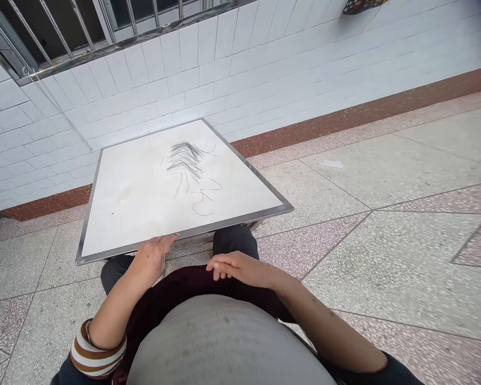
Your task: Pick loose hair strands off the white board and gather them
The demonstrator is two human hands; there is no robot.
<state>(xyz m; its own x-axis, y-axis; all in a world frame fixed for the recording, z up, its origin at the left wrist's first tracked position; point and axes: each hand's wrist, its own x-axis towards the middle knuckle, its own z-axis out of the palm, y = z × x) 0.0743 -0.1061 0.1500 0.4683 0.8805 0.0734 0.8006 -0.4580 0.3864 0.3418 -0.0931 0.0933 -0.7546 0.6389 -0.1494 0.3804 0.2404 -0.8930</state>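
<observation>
A white-topped table (pixel 132 182) with a grey metal rim stands before my knees. Thin dark strands that look like hair (pixel 186 158) lie on its top, bunched in a rough patch with a few loose curling ones nearer me. At the near rim rests my left hand (pixel 154 254), its fingers stretched along the edge and holding nothing that shows. My right hand (pixel 236 267) hovers above my lap, off the table, with fingers curled in and thumb against them. Nothing shows in it.
White tiled wall (pixel 208 69) runs behind the table, with a barred window (pixel 92 27) at upper left. Speckled stone floor (pixel 404 256) spreads to the right, where a pale scrap (pixel 331 163) lies. My knees (pixel 235 240) reach under the near table edge.
</observation>
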